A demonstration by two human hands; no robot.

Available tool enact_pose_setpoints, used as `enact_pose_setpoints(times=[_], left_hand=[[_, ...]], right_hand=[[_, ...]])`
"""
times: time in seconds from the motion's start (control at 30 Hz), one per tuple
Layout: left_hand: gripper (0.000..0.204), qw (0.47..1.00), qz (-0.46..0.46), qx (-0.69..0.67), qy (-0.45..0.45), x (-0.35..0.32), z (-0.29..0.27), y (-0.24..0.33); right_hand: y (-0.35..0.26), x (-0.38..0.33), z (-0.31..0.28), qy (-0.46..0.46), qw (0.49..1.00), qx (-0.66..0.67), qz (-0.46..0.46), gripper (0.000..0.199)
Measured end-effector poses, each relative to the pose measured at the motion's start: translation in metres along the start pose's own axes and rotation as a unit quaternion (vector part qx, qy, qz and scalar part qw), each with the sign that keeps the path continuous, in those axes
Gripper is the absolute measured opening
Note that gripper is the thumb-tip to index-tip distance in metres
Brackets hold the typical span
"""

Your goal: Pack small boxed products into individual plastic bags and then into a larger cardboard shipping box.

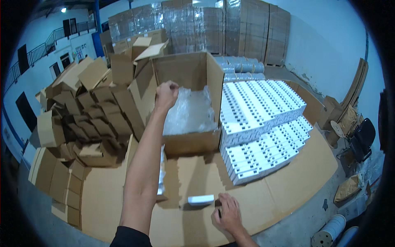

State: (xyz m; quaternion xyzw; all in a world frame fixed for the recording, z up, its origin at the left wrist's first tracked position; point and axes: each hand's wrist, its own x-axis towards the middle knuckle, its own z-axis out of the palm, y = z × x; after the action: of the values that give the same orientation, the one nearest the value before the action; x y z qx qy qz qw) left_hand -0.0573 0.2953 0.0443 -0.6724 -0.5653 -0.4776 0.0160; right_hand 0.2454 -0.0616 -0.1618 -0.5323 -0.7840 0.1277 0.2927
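My left hand is raised at the left side of a large open carton, its fingers curled together. What they hold, if anything, is hidden. Crumpled clear plastic film fills the carton's opening, close beside that hand. Lower down, a small white box lies alone on the cardboard-covered surface. Just right of it, my right hand rests low over the cardboard, thumb apart from the lightly bent fingers, with nothing seen in its grasp.
Tall stacks of white boxes stand right of the carton. More white boxes show partly behind my left forearm. Opened brown cartons pile up at the left. Wrapped pallets, clear film rolls and a black chair stand beyond.
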Motion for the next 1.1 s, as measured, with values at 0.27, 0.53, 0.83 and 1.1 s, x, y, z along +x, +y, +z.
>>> enact_pose_setpoints(times=[0.27,0.53,0.83,1.1], left_hand=[[0.036,0.972,0.087,0.191,-0.104,0.034,0.088,-0.029],[0.027,0.985,0.159,0.040,0.046,0.078,0.079,-0.070],[0.031,0.988,0.005,-0.113,0.103,0.008,-0.054,0.106],[0.022,0.935,-0.058,-0.341,0.079,-0.215,-0.119,0.159]], right_hand=[[-0.009,-0.001,-0.003,0.043,0.999,0.015,0.019,0.056],[-0.010,-0.003,0.000,0.044,0.999,0.022,0.005,0.058],[0.004,-0.002,0.002,0.039,0.999,0.009,-0.006,0.060],[0.007,-0.004,-0.001,0.098,0.937,0.311,0.124,0.029]])
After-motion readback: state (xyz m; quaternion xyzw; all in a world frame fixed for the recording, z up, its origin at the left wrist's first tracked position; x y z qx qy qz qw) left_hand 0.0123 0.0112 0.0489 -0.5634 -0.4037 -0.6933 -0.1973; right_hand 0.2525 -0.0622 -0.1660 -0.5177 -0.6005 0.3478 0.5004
